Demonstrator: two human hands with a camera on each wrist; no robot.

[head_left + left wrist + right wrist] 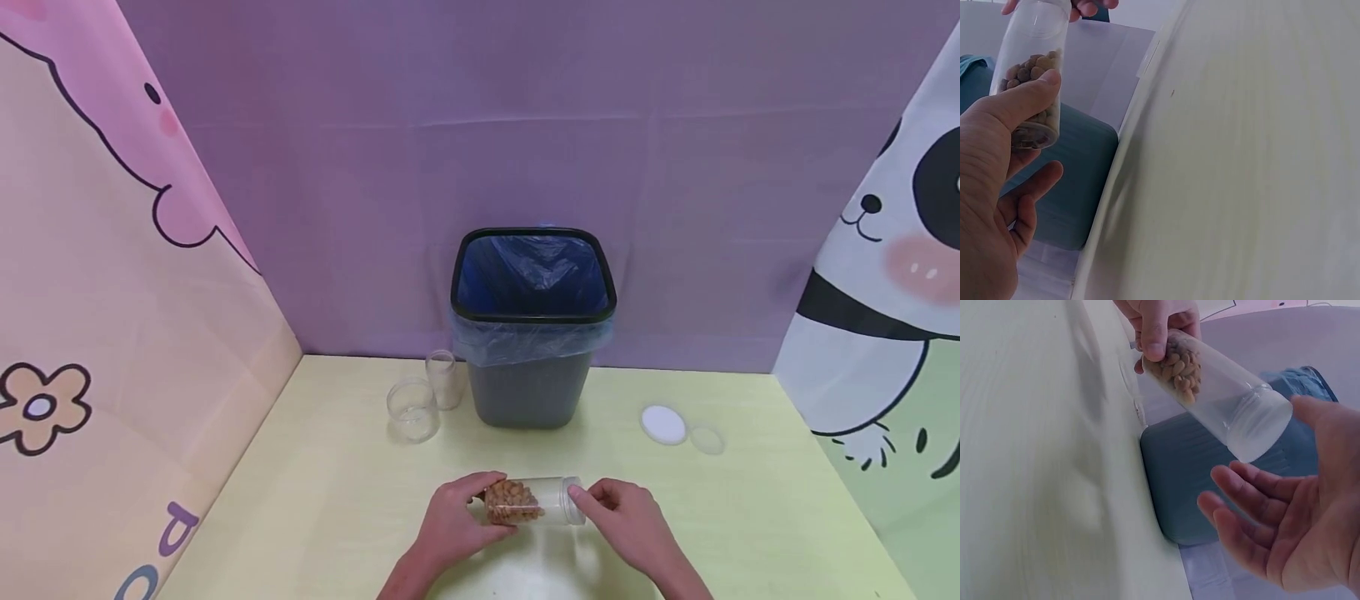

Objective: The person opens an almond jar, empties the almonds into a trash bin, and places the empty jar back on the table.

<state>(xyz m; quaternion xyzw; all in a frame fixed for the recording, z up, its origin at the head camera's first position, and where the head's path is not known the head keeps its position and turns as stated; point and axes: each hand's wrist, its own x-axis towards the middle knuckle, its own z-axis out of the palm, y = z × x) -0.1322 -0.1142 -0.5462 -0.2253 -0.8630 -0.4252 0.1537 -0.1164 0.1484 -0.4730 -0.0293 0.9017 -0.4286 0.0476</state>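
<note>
A clear plastic jar (553,493) lies on its side in the air above the table, its tan nuts or kernels (512,502) gathered toward the base. My left hand (457,518) grips the base end, thumb across the wall in the left wrist view. A translucent screw lid (1261,425) covers the other end. My right hand (626,521) is at that lid, thumb tip right at its rim. In the right wrist view its other fingers (1244,494) are loosely bent, with their tips close to the lid's lower edge.
A grey bin (532,387) with a black rim and blue liner stands behind the jar. Left of it are a short clear round container (412,425) and a taller clear one (447,390). A white disc (663,425) and a clear ring-like disc (707,439) lie at right.
</note>
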